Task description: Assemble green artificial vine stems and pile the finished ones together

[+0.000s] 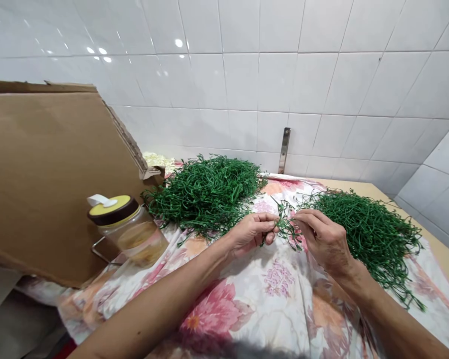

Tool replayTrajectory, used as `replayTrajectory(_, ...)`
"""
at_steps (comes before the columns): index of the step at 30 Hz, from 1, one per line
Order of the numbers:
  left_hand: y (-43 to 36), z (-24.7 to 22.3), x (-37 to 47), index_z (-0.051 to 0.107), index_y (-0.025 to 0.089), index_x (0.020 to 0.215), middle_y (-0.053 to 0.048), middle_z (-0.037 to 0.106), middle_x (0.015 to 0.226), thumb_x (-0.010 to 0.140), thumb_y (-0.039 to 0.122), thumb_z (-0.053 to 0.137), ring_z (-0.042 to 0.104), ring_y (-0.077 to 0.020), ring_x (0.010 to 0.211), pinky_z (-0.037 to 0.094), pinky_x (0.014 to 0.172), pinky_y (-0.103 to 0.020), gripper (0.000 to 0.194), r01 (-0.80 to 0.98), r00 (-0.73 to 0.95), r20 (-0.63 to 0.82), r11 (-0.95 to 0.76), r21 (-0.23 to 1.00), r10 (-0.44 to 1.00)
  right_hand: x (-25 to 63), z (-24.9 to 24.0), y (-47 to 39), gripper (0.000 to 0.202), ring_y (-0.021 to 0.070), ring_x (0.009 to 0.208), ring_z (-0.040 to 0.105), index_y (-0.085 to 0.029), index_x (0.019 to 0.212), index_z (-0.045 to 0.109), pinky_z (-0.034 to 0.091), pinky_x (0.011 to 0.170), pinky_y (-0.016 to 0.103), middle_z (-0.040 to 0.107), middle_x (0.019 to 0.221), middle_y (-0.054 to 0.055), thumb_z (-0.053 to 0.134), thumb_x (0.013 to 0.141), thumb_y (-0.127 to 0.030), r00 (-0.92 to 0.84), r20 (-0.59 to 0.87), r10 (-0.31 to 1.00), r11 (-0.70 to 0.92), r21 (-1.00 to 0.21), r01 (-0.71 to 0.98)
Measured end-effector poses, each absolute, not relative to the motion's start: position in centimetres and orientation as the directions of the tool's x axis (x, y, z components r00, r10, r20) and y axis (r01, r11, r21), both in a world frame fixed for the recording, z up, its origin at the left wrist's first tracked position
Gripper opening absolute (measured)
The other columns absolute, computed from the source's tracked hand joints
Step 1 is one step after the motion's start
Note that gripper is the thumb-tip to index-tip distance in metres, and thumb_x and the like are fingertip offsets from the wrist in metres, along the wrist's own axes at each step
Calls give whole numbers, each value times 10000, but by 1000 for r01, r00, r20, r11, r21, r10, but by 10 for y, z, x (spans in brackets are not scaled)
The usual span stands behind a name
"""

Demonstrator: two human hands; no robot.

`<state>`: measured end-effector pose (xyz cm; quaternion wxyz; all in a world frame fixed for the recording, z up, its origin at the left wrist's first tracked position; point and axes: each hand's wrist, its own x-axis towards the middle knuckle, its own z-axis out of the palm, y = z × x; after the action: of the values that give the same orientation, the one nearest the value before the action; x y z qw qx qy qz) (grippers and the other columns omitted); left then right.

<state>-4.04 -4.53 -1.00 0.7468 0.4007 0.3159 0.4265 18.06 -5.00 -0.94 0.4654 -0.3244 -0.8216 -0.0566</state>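
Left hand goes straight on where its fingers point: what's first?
Likely the right hand, which faces it across the small green sprigs that the left hand holds in its fingers. Depth between the two is hard to judge.

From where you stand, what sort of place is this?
Probably a tiled indoor corner used for handwork, perhaps in a home or small workshop: there's a white tiled wall, a flowered cloth and a large heap of thin green stems.
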Motion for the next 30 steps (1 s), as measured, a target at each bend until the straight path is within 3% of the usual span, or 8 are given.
replayTrajectory(6,-48,-12,-37,641,110,741,15,559,611,624,310,880,462,-43,429,319,446,-195,333,-269,405,-185,310,912,895,171,-9,-56,188,179,1025,716,-188,1103,699,577,921,287,726,1148,91,610,960,-104,-411,819,401,823,-124,554)
replayTrajectory(12,-50,-6,-39,684,105,837,9,621,683,573,416,918,495,-39,419,285,419,-194,471,-259,352,-144,244,934,925,170,-11,-56,190,174,1003,720,-170,1109,697,585,900,276,727,1128,99,639,945,-95,-415,834,363,805,-56,591)
replayTrajectory(15,-50,-4,-40,694,105,878,11,634,675,549,435,936,519,-50,435,313,435,-197,525,-220,371,-130,223,950,919,170,-9,-58,198,177,989,729,-167,1112,699,589,884,272,722,1163,107,656,934,-91,-415,848,330,787,-4,617)
replayTrajectory(21,-52,-1,-43,636,116,718,-24,659,635,603,630,849,528,-75,443,365,471,-227,568,-45,429,-150,187,981,891,169,-5,-61,200,180,958,742,-163,1092,718,595,884,269,718,1191,123,669,919,-75,-433,854,289,775,56,629)
replayTrajectory(24,-53,3,-46,650,109,708,-38,670,634,599,652,839,546,-87,467,382,500,-235,586,45,447,-168,165,985,879,169,-5,-60,200,180,953,742,-165,1080,722,596,887,272,718,1194,126,669,915,-66,-430,856,289,775,55,630)
replayTrajectory(30,-46,5,-48,658,119,693,-17,642,589,645,619,827,515,-72,465,317,484,-215,529,-69,326,-124,155,986,937,168,-5,-62,200,198,1015,724,-175,1106,698,593,888,294,711,1187,128,635,938,-88,-416,857,304,781,26,624)
